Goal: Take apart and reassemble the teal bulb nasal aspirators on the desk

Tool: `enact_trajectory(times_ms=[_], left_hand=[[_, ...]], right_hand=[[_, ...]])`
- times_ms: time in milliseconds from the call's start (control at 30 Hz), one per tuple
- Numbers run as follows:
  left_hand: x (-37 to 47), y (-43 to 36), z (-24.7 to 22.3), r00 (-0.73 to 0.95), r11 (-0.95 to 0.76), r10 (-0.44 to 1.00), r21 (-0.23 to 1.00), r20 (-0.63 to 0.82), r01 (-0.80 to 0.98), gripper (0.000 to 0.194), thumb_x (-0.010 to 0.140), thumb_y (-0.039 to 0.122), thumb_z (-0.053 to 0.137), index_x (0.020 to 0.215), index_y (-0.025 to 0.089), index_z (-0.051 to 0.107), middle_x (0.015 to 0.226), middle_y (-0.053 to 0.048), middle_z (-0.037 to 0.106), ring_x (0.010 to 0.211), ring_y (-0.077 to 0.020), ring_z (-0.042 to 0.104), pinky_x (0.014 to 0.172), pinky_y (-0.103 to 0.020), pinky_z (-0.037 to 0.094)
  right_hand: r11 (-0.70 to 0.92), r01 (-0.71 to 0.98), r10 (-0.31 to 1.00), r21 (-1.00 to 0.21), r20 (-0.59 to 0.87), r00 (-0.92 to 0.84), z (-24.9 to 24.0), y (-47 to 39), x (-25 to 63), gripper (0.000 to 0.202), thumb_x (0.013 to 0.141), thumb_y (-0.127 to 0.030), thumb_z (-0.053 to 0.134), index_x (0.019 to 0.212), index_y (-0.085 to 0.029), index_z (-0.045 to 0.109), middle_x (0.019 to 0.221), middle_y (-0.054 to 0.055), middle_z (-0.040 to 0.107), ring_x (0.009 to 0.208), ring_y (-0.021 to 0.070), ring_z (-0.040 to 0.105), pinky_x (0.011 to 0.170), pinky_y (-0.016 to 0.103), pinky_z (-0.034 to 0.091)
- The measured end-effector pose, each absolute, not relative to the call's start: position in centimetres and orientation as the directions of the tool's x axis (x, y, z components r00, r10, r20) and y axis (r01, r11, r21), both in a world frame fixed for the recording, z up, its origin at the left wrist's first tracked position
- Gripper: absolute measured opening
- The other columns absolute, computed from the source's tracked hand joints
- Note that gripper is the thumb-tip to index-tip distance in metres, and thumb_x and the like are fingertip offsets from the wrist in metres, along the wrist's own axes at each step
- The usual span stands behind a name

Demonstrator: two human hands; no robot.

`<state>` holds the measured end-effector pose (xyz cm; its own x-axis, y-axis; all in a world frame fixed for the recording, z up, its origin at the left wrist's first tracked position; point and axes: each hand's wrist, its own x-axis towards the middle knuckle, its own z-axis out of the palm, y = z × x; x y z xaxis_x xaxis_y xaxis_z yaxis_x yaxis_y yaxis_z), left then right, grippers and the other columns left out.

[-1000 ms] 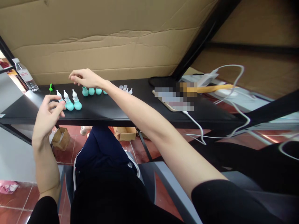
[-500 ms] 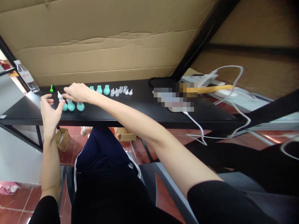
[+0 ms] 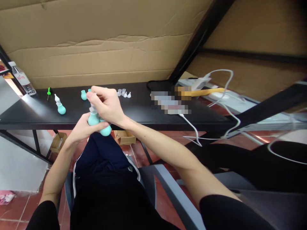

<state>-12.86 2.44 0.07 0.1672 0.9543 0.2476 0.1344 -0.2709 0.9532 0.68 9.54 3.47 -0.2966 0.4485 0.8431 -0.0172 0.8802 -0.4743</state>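
My left hand [image 3: 82, 127] is wrapped round two teal squeeze bulbs just above the shelf's front edge. One bulb [image 3: 93, 119] stands upright with a translucent piece [image 3: 92, 109] at its neck; the other bulb [image 3: 105, 130] pokes out lower, to the right. My right hand [image 3: 107, 103] is closed at the top of the upright bulb, its fingers pinching the translucent piece, which they partly cover. Farther left on the black shelf lies another teal bulb [image 3: 61, 109] with a white pointed nozzle [image 3: 57, 98] on it.
More teal bulbs [image 3: 83, 95] stand behind my hands. Small clear cups [image 3: 123, 92] and white tips [image 3: 129, 95] are to their right. A green-handled screwdriver [image 3: 49, 91] and a water bottle [image 3: 24, 80] are at the left. White cables [image 3: 192, 126] run on the right.
Both hands have moved right and nearer my body. Two of the front bulbs have left the shelf and are in my left hand. The bulb with the white nozzle now lies alone at left.
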Motion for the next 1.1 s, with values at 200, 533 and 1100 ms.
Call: enact_trajectory(times_ms=[200,533,1100], left_hand=[[-12.1,2.6,-0.1,0.230,-0.169,0.965,0.966,0.123,0.193,0.036,0.079,0.039,0.094,0.101,0.015,0.079,0.085,-0.002,0.076,0.077,-0.0153,0.065,0.076,-0.031,0.056],[-12.3,2.8,0.0,0.212,-0.199,0.963,0.971,0.168,0.133,0.049,0.073,0.035,0.099,0.114,0.017,0.079,0.104,-0.005,0.077,0.088,-0.0163,0.066,0.078,-0.030,0.055],[-11.2,2.2,-0.2,0.277,-0.265,0.949,0.855,0.150,0.445,0.031,0.082,0.040,0.088,0.101,0.020,0.074,0.087,0.002,0.067,0.078,-0.0147,0.053,0.072,-0.029,0.041]], right_hand=[[0.833,0.170,0.554,-0.527,0.786,-0.274,1.6,10.0,3.8,0.056,0.109,-0.052,0.057,0.063,-0.026,0.039,0.054,-0.005,0.038,0.054,0.0134,0.038,0.061,0.031,0.036],[0.824,0.126,0.566,-0.552,0.801,-0.196,0.2,8.7,6.8,0.044,0.105,-0.044,0.067,0.066,-0.024,0.066,0.061,-0.002,0.057,0.058,0.0144,0.047,0.062,0.033,0.037],[0.617,0.024,0.784,-0.787,0.617,0.069,-3.2,6.6,7.5,0.062,0.104,-0.072,0.064,0.065,-0.024,0.064,0.064,0.001,0.061,0.059,0.0163,0.052,0.060,0.033,0.040]])
